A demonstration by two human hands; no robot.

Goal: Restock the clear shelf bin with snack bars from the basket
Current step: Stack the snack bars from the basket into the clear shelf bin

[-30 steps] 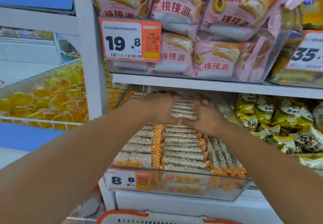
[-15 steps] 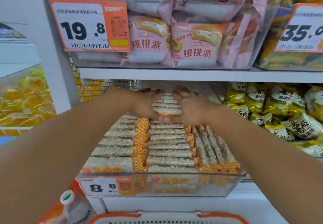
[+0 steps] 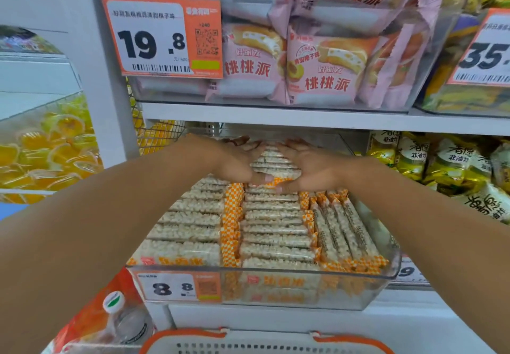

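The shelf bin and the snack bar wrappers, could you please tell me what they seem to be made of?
The shelf bin looks like clear, glossy rigid plastic: the bars show through its front wall. The snack bar wrappers appear to be thin shiny transparent film with orange-checked printed ends; the puffed grains show through.

Access to the clear bin (image 3: 380, 284) is from the front and top only. The upper shelf board (image 3: 276, 117) caps the rear, leaving a low gap there. Snack bars (image 3: 273, 226) fill the bin to rim level. Yellow packets (image 3: 430, 160) crowd the right side.
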